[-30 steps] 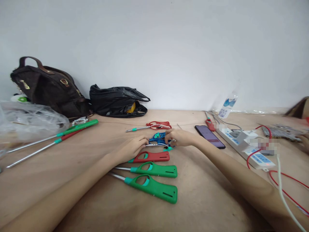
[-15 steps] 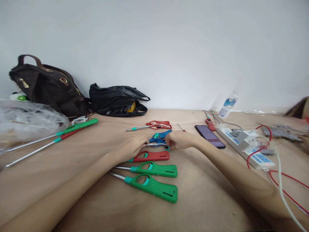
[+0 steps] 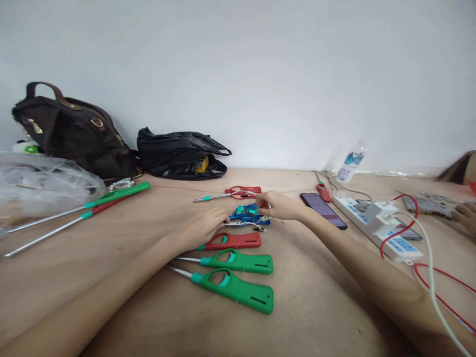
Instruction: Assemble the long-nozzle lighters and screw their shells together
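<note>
A blue long-necked lighter [image 3: 243, 218] lies opened up between my hands, with its inside parts and turquoise pieces showing. My left hand [image 3: 208, 223] is closed on its front end; the hand hides the neck. A white wire with a small black end [image 3: 258, 228] hangs out on the near side. My right hand [image 3: 277, 204] is at the rear of the blue lighter, fingertips curled in a pinch; what they hold, if anything, is too small to tell. Close to my left wrist lie a red lighter [image 3: 241, 241] and two green lighters [image 3: 253, 263].
Beyond my hands is an opened red lighter [image 3: 243, 190]. On the right are a phone [image 3: 323, 210], a power strip [image 3: 396, 243] with cables, a small red lighter [image 3: 323, 192] and a bottle [image 3: 349, 163]. Bags [image 3: 182, 153] and more lighters [image 3: 122, 192] are at left. Another person's hand [image 3: 466, 216] shows far right.
My right hand has moved slightly up and right from the blue lighter. The white wire with its black end now lies out in view. My left hand has stayed in place.
</note>
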Demonstrator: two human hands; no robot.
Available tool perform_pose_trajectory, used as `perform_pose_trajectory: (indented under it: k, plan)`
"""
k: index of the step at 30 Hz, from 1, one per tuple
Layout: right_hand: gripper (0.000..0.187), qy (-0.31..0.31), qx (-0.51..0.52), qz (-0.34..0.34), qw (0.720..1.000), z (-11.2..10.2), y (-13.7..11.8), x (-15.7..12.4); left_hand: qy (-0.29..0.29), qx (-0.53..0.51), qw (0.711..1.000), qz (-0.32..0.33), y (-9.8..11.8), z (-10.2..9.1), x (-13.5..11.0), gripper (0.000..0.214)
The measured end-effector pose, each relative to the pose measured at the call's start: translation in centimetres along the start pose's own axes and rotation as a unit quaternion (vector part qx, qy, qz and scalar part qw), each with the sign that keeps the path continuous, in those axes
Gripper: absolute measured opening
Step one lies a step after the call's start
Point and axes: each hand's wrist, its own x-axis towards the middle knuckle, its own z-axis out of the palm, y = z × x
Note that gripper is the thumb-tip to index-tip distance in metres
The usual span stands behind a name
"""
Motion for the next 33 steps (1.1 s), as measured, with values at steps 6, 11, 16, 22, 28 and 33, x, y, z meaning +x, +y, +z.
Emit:
perform_pose_trajectory:
  k: [6, 11, 16, 22, 28, 33]
  plan:
    - [0.012, 0.025, 0.143, -0.057, 0.988, 2.3, 0.9, 0.8, 0.018, 0.011, 1.0, 0.016, -0.9, 0.6, -0.2, 0.02]
    - [0.013, 0.018, 0.141, -0.047, 0.989, 3.6, 1.7, 1.2, 0.002, 0.029, 1.0, 0.01, -0.6, 0.5, -0.2, 0.022]
    - [0.014, 0.028, 0.137, -0.054, 0.989, 3.8, 1.4, 1.1, -0.017, 0.038, 0.999, 0.004, -0.3, 0.3, -0.1, 0.026]
    - [0.009, 0.049, 0.14, -0.041, 0.988, 3.5, 0.6, 0.9, -0.008, 0.022, 1.0, 0.005, 0.2, 0.0, -0.1, 0.027]
    - [0.007, 0.079, 0.122, -0.02, 0.989, 3.5, 0.1, 0.7, -0.022, 0.033, 0.999, -0.001, 0.3, 0.0, 0.0, 0.027]
    - [0.006, 0.131, 0.106, -0.029, 0.985, 3.6, 0.3, 2.3, -0.026, 0.021, 0.999, -0.007, 0.8, -0.5, 0.0, 0.025]
